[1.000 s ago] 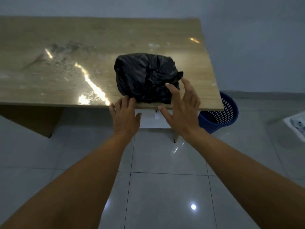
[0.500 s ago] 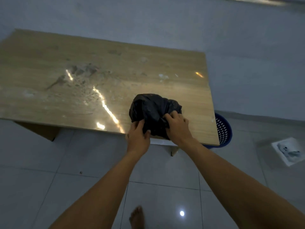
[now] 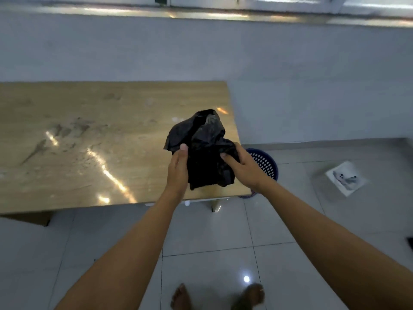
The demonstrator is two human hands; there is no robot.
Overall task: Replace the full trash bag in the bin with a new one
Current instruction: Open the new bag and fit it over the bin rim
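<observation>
Glare streaks lay across the left and middle of the wooden table (image 3: 89,142), whose glossy top also showed smudges and scuffs. Over the table's near right corner, the left hand (image 3: 177,170) came up from below with its thumb pressed flat on the left side of the black trash bag (image 3: 201,148). Its fingers were hidden behind the plastic, so it appeared to grip the bag between thumb and fingers. The bag was crumpled into a loose bundle, bunched high at its far end and hanging in folds toward the table's near edge. Whether its lowest fold touched the tabletop could not be told. On the bag's right side the right hand (image 3: 242,166) held it too, fingers curled into the plastic. Both forearms reached in from the near side of the table, over the pale tiled floor (image 3: 212,229), where the person's bare feet (image 3: 181,296) stood well back from the table's near edge. Just past the table's right edge, partly hidden by that corner and by the right wrist, stood the blue bin (image 3: 267,164), a perforated basket with its holed inner wall showing. Farther right of the table, well apart from the bin, a white sheet (image 3: 345,181) with a grey mark lay flat on the floor.
</observation>
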